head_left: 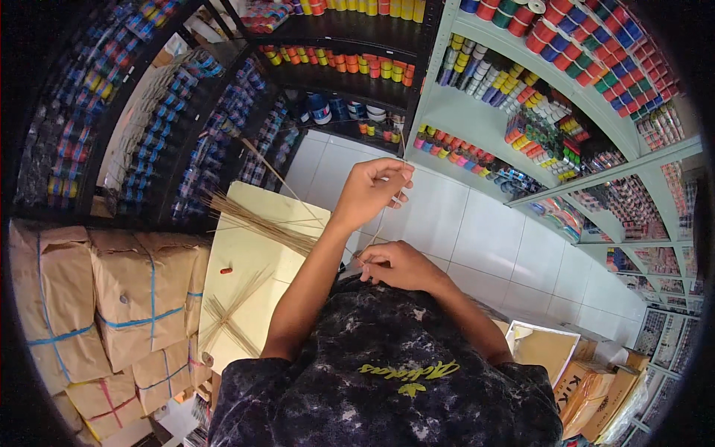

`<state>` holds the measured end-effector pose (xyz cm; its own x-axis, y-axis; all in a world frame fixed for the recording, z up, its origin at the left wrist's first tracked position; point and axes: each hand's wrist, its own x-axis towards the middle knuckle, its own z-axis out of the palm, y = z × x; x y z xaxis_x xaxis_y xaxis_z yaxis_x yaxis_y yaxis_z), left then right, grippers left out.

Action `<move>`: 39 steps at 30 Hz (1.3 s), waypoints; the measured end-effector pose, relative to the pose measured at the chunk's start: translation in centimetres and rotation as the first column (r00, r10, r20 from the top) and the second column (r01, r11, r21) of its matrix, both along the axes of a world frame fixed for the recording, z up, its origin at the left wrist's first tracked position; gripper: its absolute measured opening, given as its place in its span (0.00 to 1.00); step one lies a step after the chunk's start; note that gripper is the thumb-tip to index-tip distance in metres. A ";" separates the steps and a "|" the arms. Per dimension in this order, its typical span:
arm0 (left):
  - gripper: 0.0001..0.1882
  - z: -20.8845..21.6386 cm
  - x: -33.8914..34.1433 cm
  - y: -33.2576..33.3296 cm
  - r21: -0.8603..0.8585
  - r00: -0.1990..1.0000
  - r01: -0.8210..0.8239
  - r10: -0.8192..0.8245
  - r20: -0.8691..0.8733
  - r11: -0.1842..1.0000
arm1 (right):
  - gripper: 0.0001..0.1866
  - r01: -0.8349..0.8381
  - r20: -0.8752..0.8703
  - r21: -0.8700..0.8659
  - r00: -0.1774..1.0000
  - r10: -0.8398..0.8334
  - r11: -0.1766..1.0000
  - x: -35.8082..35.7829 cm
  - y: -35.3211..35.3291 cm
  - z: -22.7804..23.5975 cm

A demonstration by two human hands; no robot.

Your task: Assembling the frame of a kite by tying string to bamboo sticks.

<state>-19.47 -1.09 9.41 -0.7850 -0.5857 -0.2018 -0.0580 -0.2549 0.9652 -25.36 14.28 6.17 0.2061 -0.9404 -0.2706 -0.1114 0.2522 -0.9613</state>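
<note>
A thin brown stick (377, 232) runs slantwise between my two hands. Its upper part passes through the closed fingers of my left hand (375, 192), which is raised in front of me. Closer to my chest, my right hand (402, 266) is closed, with thumb and fingers pinched around the lower end of the stick. A small grey, blade-like piece (348, 269) shows beside those fingertips; its kind is hard to make out. To the left, a bundle of similar thin sticks (272, 229) lies on a pale yellow board (249, 257).
Crossed loose sticks (227, 319) and a small red object (226, 270) lie on the board. Brown paper parcels (138, 287) are stacked at left. Shelves of colourful spools (491, 82) surround a white tiled floor (477, 231). Cardboard boxes (588, 395) stand at lower right.
</note>
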 end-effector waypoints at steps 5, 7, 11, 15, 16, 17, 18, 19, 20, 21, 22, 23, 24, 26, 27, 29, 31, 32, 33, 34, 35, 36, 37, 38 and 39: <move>0.12 1.1 0.4 0.6 0.024 0.999 -0.028 0.028 0.026 0.999 | 0.09 0.004 -0.037 -0.099 0.999 -0.007 0.995 -0.3 0.1 0.0; 0.12 1.2 0.8 0.7 0.018 0.999 -0.051 0.051 0.006 0.999 | 0.10 0.007 -0.054 -0.161 0.998 -0.016 0.987 -0.9 -0.1 0.0; 0.12 1.5 1.6 0.8 0.012 0.993 -0.100 0.100 -0.054 0.995 | 0.08 0.152 -0.120 -0.111 0.979 -0.165 0.982 -4.5 -0.8 0.3; 0.12 2.3 1.9 1.0 0.027 0.992 -0.112 0.113 -0.057 0.993 | 0.09 0.504 -0.143 -0.332 0.808 -0.571 0.797 -7.2 -3.3 0.7; 0.12 2.5 2.0 1.1 0.017 0.991 -0.111 0.112 -0.074 0.994 | 0.12 0.593 -0.015 -0.413 0.754 -0.657 0.691 -7.3 -4.4 1.3; 0.12 2.6 2.0 1.2 0.007 0.990 -0.110 0.110 -0.090 0.994 | 0.14 0.676 0.121 -0.472 0.686 -0.718 0.566 -7.3 -5.2 1.9; 0.12 2.4 2.2 1.2 0.006 0.989 -0.116 0.116 -0.090 0.993 | 0.14 0.673 0.122 -0.473 0.690 -0.714 0.569 -7.2 -5.8 2.5; 0.12 2.3 2.4 1.1 -0.006 0.989 -0.105 0.104 -0.102 0.994 | 0.16 0.650 0.216 -0.392 0.753 -0.622 0.651 -7.0 -6.3 3.2; 0.12 2.1 2.5 1.1 -0.018 0.989 -0.095 0.092 -0.114 0.995 | 0.18 0.607 0.316 -0.316 0.792 -0.523 0.729 -6.9 -6.7 3.4; 0.12 2.2 2.6 1.1 -0.019 0.989 -0.098 0.095 -0.113 0.995 | 0.18 0.606 0.317 -0.316 0.793 -0.520 0.730 -7.2 -6.9 3.4; 0.11 2.2 2.7 1.1 -0.008 0.984 -0.106 0.104 -0.143 0.994 | 0.16 0.469 0.293 -0.251 0.870 -0.396 0.847 -7.6 -7.1 3.3; 0.11 2.2 2.8 1.1 0.003 0.978 -0.115 0.113 -0.173 0.993 | 0.13 0.314 0.278 -0.180 0.925 -0.258 0.932 -8.1 -7.1 3.2; 0.11 2.3 2.8 1.1 0.003 0.978 -0.116 0.115 -0.172 0.993 | 0.13 0.313 0.279 -0.180 0.925 -0.257 0.933 -8.5 -7.1 3.1; 0.10 2.8 3.0 1.0 -0.001 0.983 -0.123 0.122 -0.140 0.992 | 0.08 0.349 0.232 -0.158 0.922 -0.309 0.924 -9.3 -7.1 2.9; 0.10 2.8 3.2 1.0 0.000 0.982 -0.128 0.127 -0.138 0.992 | 0.08 0.345 0.233 -0.156 0.924 -0.304 0.926 -9.5 -7.1 3.1; 0.10 2.9 3.6 0.9 -0.014 0.987 -0.128 0.126 -0.101 0.992 | 0.08 0.489 0.477 -0.059 0.780 -0.405 0.870 -9.8 -7.3 3.8; 0.10 3.0 3.6 1.0 -0.015 0.987 -0.132 0.130 -0.097 0.991 | 0.08 0.520 0.471 -0.064 0.768 -0.434 0.851 -9.8 -7.5 5.5; 0.10 3.0 3.6 1.0 -0.017 0.987 -0.135 0.133 -0.093 0.991 | 0.08 0.552 0.466 -0.071 0.755 -0.462 0.831 -9.8 -7.7 6.3; 0.10 3.0 3.6 1.0 -0.017 0.987 -0.136 0.133 -0.095 0.991 | 0.09 0.578 0.475 -0.088 0.740 -0.476 0.811 -9.6 -7.9 6.6; 0.10 2.9 3.6 1.1 -0.030 0.986 -0.136 0.132 -0.103 0.990 | 0.09 0.578 0.474 -0.089 0.741 -0.475 0.811 -9.6 -8.0 6.9; 0.10 2.9 3.5 1.1 -0.044 0.985 -0.136 0.131 -0.111 0.990 | 0.09 0.589 0.479 -0.109 0.737 -0.476 0.801 -9.6 -8.2 7.2; 0.10 2.9 3.5 1.1 -0.044 0.985 -0.136 0.130 -0.113 0.990 | 0.09 0.600 0.484 -0.128 0.733 -0.478 0.790 -9.6 -8.3 7.5; 0.10 3.0 3.5 1.1 -0.041 0.986 -0.133 0.128 -0.110 0.990 | 0.09 0.600 0.483 -0.128 0.733 -0.479 0.789 -9.5 -8.4 7.8; 0.10 3.0 3.4 1.1 -0.038 0.986 -0.131 0.126 -0.107 0.991 | 0.09 0.616 0.503 -0.135 0.717 -0.482 0.776 -9.5 -8.5 8.0; 0.10 3.1 3.4 1.1 -0.038 0.986 -0.131 0.126 -0.109 0.991 | 0.09 0.631 0.523 -0.142 0.702 -0.484 0.763 -9.4 -8.6 8.3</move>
